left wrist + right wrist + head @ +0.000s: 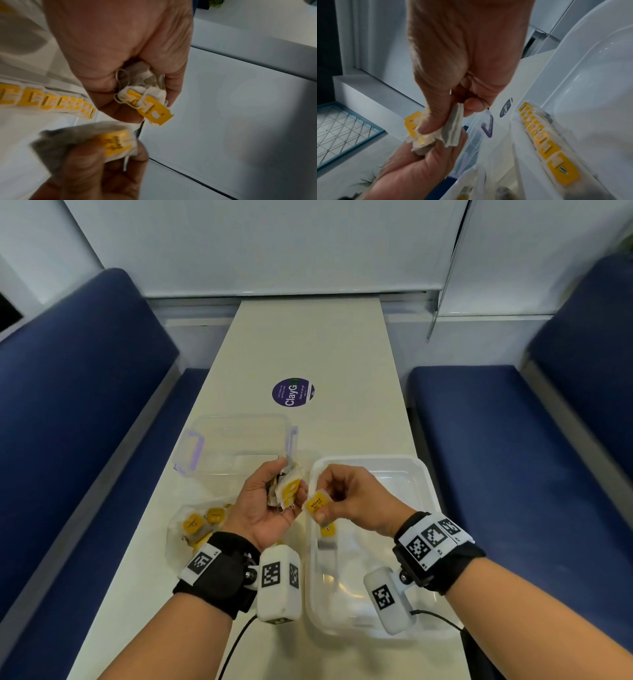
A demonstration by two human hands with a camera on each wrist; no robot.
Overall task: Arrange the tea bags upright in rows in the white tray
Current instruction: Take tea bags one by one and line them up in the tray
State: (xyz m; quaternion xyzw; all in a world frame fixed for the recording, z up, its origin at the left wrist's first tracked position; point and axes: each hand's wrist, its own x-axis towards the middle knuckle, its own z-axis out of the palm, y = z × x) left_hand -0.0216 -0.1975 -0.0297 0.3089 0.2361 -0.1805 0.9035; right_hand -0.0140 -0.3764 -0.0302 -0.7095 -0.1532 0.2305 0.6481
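A long pale table (318,344) runs toward 12 o'clock between two blue benches (78,364). On its near end, at about 4 o'clock from the hands, sits the white tray (423,474), shallow and glossy, with rounded corners. Along its left wall stands a row of tea bags (544,142), upright and packed edge to edge, each a pale paper sachet with a yellow tag on top. At 11 o'clock lies a clear container (236,440) with purple clips, and beyond it a round purple sticker (293,392). A loose heap of tea bags (202,523) lies on the table at 8 o'clock, beside the left wrist.

The left hand (263,505) is palm up, fingers curled round a bunch of tea bags (287,487) whose crumpled paper and yellow tags stick out toward 1 o'clock past the fingertips. The right hand (352,501), above the tray's left edge, pinches a single tea bag (318,505) between thumb and forefinger; its yellow tag faces up and its grey-white sachet hangs below the thumb toward 6 o'clock.
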